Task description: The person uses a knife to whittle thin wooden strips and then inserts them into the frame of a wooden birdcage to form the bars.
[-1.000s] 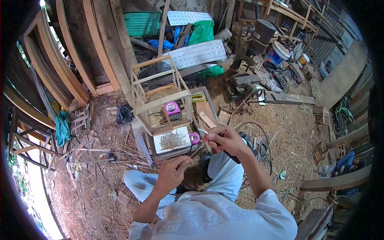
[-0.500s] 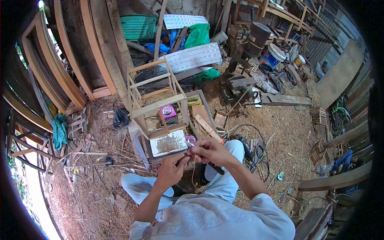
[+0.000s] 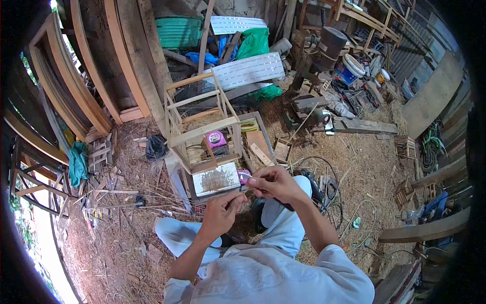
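My right hand (image 3: 276, 183) is closed round a knife, whose dark handle (image 3: 287, 206) sticks out below the palm; its pale blade tip shows beyond the fingers. Just to the left, my left hand (image 3: 221, 212) pinches something small and thin between thumb and fingers, too small to make out. The two hands are close together, slightly apart, above my lap. Beyond them lies a white board (image 3: 201, 188) with a worn brown patch. A small pink object (image 3: 244, 176) is partly hidden behind my right hand. Behind the board stands a light wooden frame (image 3: 202, 133).
A pink round-faced case, like a tape measure (image 3: 215, 139), shows through the frame. Wood offcuts (image 3: 260, 153) lie beside it. A black cable (image 3: 331, 175) curls on the shaving-covered floor to the right. Curved timbers (image 3: 119, 61) lean at the left; buckets (image 3: 353, 66) stand far right.
My hands have drawn a little apart, the right one moving up and to the right with the knife. The whole view has shifted slightly.
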Tool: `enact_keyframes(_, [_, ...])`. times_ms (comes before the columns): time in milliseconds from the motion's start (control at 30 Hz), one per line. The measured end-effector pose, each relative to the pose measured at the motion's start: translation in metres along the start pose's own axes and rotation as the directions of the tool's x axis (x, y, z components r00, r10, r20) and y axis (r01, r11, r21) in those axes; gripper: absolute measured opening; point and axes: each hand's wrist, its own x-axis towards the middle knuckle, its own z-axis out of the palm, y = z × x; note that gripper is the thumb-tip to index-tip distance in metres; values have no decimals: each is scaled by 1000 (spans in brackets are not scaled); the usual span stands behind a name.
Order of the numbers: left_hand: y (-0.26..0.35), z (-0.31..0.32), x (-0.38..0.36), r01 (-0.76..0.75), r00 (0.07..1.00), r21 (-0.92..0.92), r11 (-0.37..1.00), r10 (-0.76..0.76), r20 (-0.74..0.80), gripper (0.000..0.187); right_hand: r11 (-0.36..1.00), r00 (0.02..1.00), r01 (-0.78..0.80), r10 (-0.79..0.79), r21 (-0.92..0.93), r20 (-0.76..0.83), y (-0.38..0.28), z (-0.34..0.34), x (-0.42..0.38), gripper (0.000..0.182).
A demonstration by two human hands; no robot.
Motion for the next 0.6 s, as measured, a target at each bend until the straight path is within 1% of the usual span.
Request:
enact_keyframes(33, [1, 0, 0, 0, 1000, -1, 1000, 0, 1, 14, 999, 999, 3, 0, 55, -39, 2, 4, 1, 17])
enact_keyframes(67, [2, 0, 1, -11, 1000, 58, 998, 12, -27, 13, 998, 999, 4, -2, 56, -42, 6, 8, 1, 17])
enact_keyframes(100, [3, -1, 2, -23, 998, 116, 993, 29, -54, 12, 999, 999, 32, -32, 21, -13, 10, 11, 2, 18])
enact_keyframes(133, [3, -1, 2, -24, 998, 117, 993, 31, -51, 12, 998, 998, 59, -59, -12, 17, 12, 12, 3, 20])
enact_keyframes(167, [2, -2, 0, 11, 999, 79, 997, -8, -41, 12, 994, 995, 86, -89, -65, -46, 8, 7, 2, 22])
enact_keyframes(200, [1, -2, -3, 48, 998, 39, 998, -47, -33, 12, 994, 995, 84, -87, -64, -45, 5, -5, 3, 22])
enact_keyframes(267, [3, -5, -6, 50, 998, 57, 997, -48, -27, 14, 992, 984, 93, -79, 85, -157, 2, -27, 7, 22])
enact_keyframes(300, [4, -6, -8, 49, 999, 75, 996, -48, -23, 16, 988, 975, 81, -52, 131, -217, 0, -20, 7, 21])
enact_keyframes(333, [3, -7, -8, 48, 999, 73, 996, -47, -26, 16, 988, 975, 81, -52, 128, -215, 1, -20, 6, 21])
enact_keyframes(400, [3, -9, -7, 66, 997, 86, 994, -63, -39, 16, 988, 994, 44, -29, 145, -109, 3, -19, 3, 20])
enact_keyframes(433, [0, -10, -8, 64, 997, 92, 994, -61, -37, 16, 988, 993, 49, -33, 149, -110, 2, -23, 4, 20])
enact_keyframes(500, [-6, -10, -11, -1, 999, 62, 998, 3, -39, 17, 988, 983, 57, -30, 142, -183, -4, -48, 4, 20])
enact_keyframes(533, [-6, -11, -12, -2, 999, 60, 998, 5, -41, 17, 989, 975, 59, -28, 134, -218, -6, -59, 3, 20])
enact_keyframes(567, [-6, -13, -12, 16, 1000, 56, 998, -15, -24, 17, 989, 972, 89, -60, 118, -228, -4, -66, 3, 20])
enact_keyframes(600, [-6, -15, -15, 37, 999, 54, 998, -37, -6, 17, 989, 972, 86, -57, 117, -229, -3, -73, 1, 20])
